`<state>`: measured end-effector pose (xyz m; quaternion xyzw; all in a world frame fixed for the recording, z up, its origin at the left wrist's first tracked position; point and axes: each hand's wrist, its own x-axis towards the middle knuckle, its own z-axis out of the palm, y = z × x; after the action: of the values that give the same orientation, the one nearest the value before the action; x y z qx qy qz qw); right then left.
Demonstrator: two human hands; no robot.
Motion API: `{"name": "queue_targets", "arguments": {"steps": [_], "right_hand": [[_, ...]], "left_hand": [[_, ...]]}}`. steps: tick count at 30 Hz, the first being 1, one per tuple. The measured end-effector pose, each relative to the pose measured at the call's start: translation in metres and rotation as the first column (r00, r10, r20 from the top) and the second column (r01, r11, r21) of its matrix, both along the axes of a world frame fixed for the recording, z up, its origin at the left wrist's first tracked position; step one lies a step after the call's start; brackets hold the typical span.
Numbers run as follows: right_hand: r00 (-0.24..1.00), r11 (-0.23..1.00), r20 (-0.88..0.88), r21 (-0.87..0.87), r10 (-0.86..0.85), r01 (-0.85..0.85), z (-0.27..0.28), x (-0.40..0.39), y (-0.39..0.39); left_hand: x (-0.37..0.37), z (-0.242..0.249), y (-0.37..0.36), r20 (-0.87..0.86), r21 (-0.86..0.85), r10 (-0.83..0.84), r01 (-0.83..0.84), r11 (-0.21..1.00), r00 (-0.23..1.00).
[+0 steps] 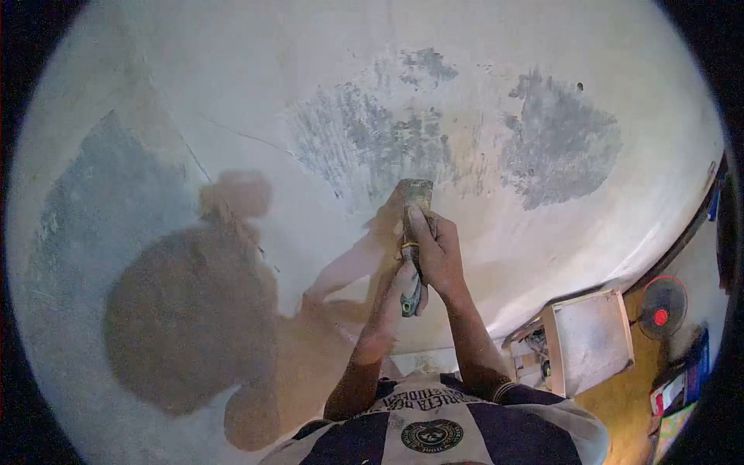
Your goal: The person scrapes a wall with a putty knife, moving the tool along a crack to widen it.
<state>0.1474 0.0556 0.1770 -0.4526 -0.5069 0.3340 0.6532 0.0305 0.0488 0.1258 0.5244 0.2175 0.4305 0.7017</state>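
1. Holding the scraper (418, 192) takes both hands: the right hand (440, 252) wraps its upper part, thumb along the blade, and the left hand (400, 280) closes around the lower handle, some fingers hidden.
2. The scraper sits before the middle of the wall (473, 70), well in from its right edge, below the flaked patch (360, 132); whether the blade touches, I cannot tell.
3. A tilted blade corner could gouge the wall, I judge, if pressed unevenly.
4. The right thumb, so close to the blade, could get scraped if the grip slips.
5. Loose flakes or dust could drop toward the shirt (504, 434).
6. The wall looks chalky and pale, with a thin, crooked crack (248, 137); the flaked patch is ragged and streaky, the right patch (562, 143) smoother, grey and rounded.
7. The scraper is flat-bladed, its narrow handle stained and yellow-banded.
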Motion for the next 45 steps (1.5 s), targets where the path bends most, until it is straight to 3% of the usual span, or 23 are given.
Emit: {"name": "queue_targets", "arguments": {"steps": [10, 16, 22, 25, 34, 37, 40, 45], "right_hand": [[1.0, 0.999, -0.015, -0.034, -0.015, 0.014, -0.016, 0.02, -0.008], [0.991, 0.983, -0.085, -0.144, 0.099, -0.11, -0.022, 0.008, -0.013], [0.987, 0.983, 0.032, -0.1, 0.155, -0.151, -0.03, -0.007, -0.008], [0.984, 0.975, 0.009, -0.135, 0.179, -0.177, -0.027, -0.016, -0.006], [0.977, 0.99, 0.165, -0.035, 0.138, -0.134, -0.016, -0.056, 0.018], [0.975, 0.994, 0.214, 0.078, 0.065, -0.083, -0.009, -0.071, 0.031], [0.984, 0.996, 0.149, -0.011, 0.094, -0.094, 0.002, -0.082, 0.027], [0.989, 1.0, 0.147, -0.03, 0.004, 0.001, -0.002, -0.098, 0.029]], "left_hand": [[0.019, -0.006, -0.014, -0.023, -0.003, -0.036, 0.036, 0.999, 0.999], [0.015, -0.024, -0.024, 0.006, -0.067, 0.092, -0.092, 0.994, 0.996], [0.004, -0.031, -0.024, 0.036, -0.098, 0.186, -0.182, 0.978, 0.982], [-0.007, -0.036, -0.022, -0.008, -0.09, 0.164, -0.164, 0.982, 0.986], [-0.046, -0.02, -0.011, 0.038, -0.134, 0.205, -0.198, 0.971, 0.978], [-0.063, -0.032, 0.009, 0.051, -0.031, 0.155, -0.153, 0.988, 0.987], [-0.07, -0.019, 0.014, 0.041, -0.036, 0.213, -0.211, 0.977, 0.976], [-0.085, -0.03, 0.022, 0.122, -0.07, 0.095, -0.087, 0.994, 0.988]]}}
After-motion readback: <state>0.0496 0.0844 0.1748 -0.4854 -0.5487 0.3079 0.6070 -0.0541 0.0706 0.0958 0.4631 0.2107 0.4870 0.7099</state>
